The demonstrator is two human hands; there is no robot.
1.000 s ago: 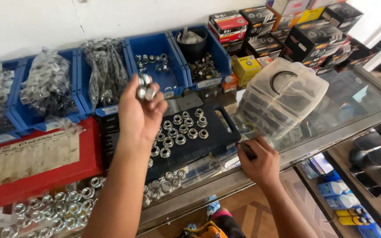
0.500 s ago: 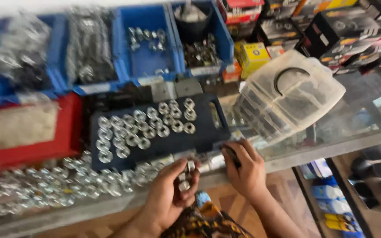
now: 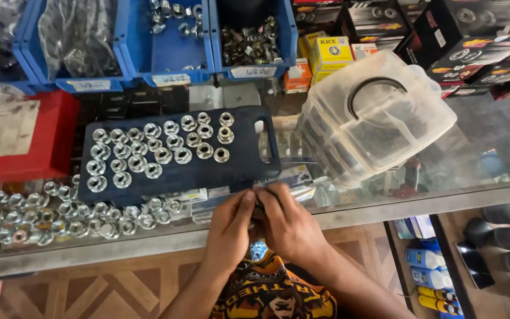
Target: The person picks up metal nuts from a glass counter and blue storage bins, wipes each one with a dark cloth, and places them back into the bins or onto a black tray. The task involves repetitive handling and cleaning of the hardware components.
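Observation:
My left hand (image 3: pixel 230 227) and my right hand (image 3: pixel 290 224) are pressed together at the front edge of the glass counter (image 3: pixel 385 207), fingertips meeting. The left hand's fingers curl around small shiny metal nuts, mostly hidden. The right hand pinches a small dark piece (image 3: pixel 259 208) against them; I cannot make out what it is. Just beyond the hands lies a dark blue tray (image 3: pixel 243 171) with rows of silver flanged nuts (image 3: pixel 160 147) standing on it.
Loose silver nuts (image 3: pixel 60 215) lie in a heap on the counter's left. A clear plastic organizer box (image 3: pixel 379 118) sits tilted at right. Blue bins (image 3: pixel 166 53) with hardware, a red box (image 3: pixel 25 153) and stacked cartons (image 3: pixel 455 35) line the back.
My left hand came down from in front of the bins with the nuts and joined the right hand at the counter edge. The camera tilted down and closer.

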